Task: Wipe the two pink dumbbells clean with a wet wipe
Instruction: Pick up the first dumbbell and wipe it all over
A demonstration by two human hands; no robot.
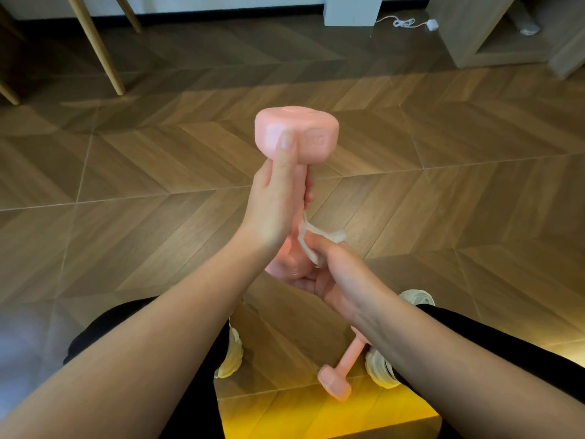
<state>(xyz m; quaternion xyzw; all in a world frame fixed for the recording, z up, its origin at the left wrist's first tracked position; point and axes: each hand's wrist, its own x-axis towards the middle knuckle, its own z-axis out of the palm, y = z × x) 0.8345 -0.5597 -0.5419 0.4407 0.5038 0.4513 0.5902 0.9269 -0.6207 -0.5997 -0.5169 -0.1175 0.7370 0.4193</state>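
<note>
A pink dumbbell (297, 134) stands almost upright in the air in front of me. My left hand (275, 201) grips its handle, thumb laid up against the top head. My right hand (335, 280) holds a crumpled white wet wipe (311, 245) against the lower part of the dumbbell, whose bottom head is mostly hidden behind both hands. A second pink dumbbell (340, 373) lies on the floor between my feet, its far end hidden under my right forearm.
I sit over a wooden herringbone floor (443, 185). My pale shoes (232, 353) flank the dumbbell on the floor. Wooden legs (98, 45) stand at the far left, a cabinet (493, 36) at the far right, with a white cable (405, 23) beside it.
</note>
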